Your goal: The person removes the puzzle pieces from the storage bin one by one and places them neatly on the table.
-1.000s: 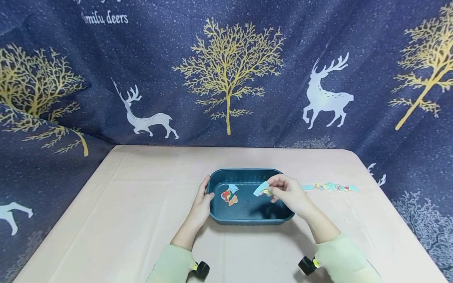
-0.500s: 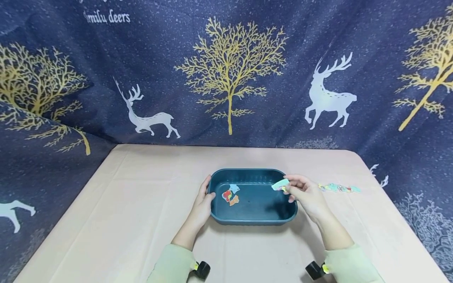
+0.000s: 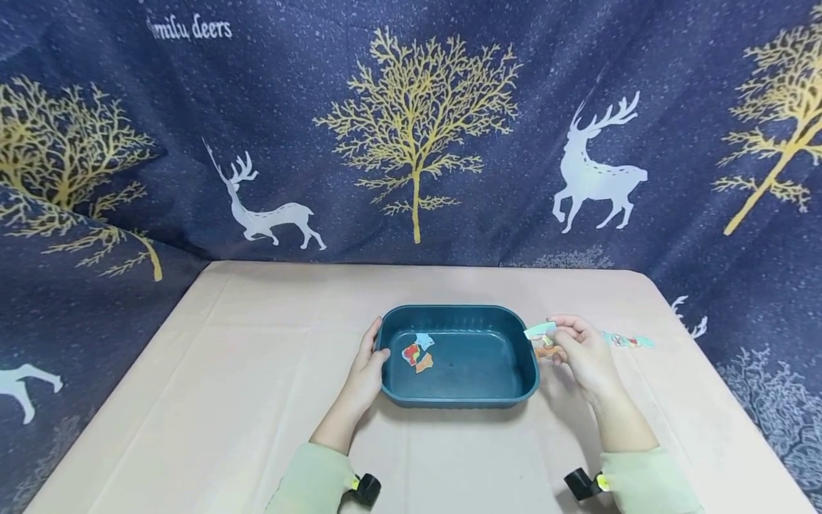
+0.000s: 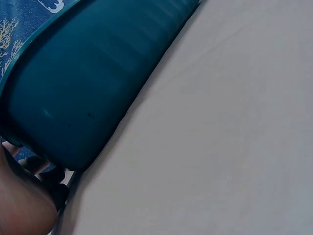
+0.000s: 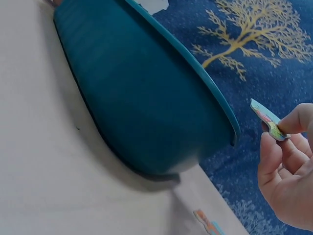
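A dark teal plastic bin (image 3: 459,401) stands on the table. My left hand (image 3: 364,373) grips its left end, thumb over the rim and fingers outside. Inside the bin lie a light blue puzzle piece (image 3: 424,341), a red one (image 3: 410,353) and an orange one (image 3: 424,363). Just past the bin's right rim, my right hand (image 3: 589,359) pinches a pale blue puzzle piece (image 3: 539,330) between thumb and fingers. The right wrist view shows pink and yellow print on that held piece (image 5: 270,122). Below it, an orange piece (image 3: 547,352) lies on the table.
A row of joined, colourful puzzle pieces (image 3: 629,340) lies on the table to the right, partly hidden behind my right hand. Pale cloth covers the table (image 3: 257,400). A dark blue curtain (image 3: 411,271) with deer and trees hangs along the back and sides.
My right hand has moved right, from over the bin to beyond its right rim, carrying the puzzle piece. My left hand stays on the bin. The orange piece on the table has come into view.
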`<control>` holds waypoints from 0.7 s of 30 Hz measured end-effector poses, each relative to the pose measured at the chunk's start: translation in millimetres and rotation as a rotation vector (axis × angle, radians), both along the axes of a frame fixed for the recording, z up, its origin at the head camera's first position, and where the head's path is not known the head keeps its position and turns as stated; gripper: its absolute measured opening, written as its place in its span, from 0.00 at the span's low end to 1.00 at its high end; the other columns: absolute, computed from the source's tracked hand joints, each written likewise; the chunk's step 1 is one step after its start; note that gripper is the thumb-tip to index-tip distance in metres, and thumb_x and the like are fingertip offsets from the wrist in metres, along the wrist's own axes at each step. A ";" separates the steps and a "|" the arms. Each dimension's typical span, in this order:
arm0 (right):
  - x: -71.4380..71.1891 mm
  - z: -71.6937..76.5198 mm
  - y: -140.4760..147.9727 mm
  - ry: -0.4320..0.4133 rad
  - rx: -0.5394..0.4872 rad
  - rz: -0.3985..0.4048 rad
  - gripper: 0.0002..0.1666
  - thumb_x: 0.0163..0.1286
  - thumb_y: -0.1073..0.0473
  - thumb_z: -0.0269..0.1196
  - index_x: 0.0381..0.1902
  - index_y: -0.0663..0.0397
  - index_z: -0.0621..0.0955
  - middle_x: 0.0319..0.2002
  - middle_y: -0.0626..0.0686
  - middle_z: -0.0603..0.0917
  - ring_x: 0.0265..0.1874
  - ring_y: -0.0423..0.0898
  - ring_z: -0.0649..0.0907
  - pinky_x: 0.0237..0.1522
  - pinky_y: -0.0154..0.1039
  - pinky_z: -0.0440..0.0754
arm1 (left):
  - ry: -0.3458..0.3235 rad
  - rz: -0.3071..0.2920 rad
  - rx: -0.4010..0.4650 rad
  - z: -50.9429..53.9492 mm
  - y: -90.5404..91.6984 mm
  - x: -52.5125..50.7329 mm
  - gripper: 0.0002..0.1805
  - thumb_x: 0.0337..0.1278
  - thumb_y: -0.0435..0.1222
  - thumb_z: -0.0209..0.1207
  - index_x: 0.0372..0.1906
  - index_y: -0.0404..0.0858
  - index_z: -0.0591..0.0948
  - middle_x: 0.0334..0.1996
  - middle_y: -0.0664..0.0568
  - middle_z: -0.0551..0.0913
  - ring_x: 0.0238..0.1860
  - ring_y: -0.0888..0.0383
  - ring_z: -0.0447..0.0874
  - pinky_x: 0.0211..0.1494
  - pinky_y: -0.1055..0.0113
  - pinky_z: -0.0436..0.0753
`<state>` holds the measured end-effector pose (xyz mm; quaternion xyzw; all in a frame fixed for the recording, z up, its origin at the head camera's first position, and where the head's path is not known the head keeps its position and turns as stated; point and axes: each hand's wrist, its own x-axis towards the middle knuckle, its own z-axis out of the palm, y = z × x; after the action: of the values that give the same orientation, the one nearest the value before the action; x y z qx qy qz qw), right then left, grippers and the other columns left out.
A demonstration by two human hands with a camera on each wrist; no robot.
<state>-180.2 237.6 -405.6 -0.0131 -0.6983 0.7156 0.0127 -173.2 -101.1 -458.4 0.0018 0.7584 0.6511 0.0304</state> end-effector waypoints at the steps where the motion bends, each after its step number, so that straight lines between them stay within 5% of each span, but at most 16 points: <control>1: -0.2 -0.2 1.4 -0.014 -0.008 -0.016 0.09 0.67 0.69 0.54 0.42 0.53 0.75 0.25 0.40 0.81 0.17 0.33 0.73 0.18 0.25 0.74 | -0.001 -0.001 0.000 0.0 0.1 -0.2 0.31 0.70 0.35 0.38 0.75 0.49 0.48 0.76 0.49 0.45 0.76 0.46 0.40 0.75 0.46 0.46; 21: -6.3 -10.7 35.6 -0.110 -0.181 -0.116 0.08 0.64 0.66 0.61 0.38 0.47 0.78 0.26 0.41 0.81 0.23 0.35 0.80 0.23 0.26 0.79 | -0.006 -0.013 -0.023 2.4 -0.2 1.6 0.31 0.71 0.36 0.37 0.75 0.50 0.46 0.76 0.49 0.44 0.76 0.46 0.39 0.75 0.45 0.45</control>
<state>-186.5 273.1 -416.3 -0.0940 -0.6284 0.7721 0.0146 -171.7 -101.3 -456.0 0.0043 0.7657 0.6421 0.0369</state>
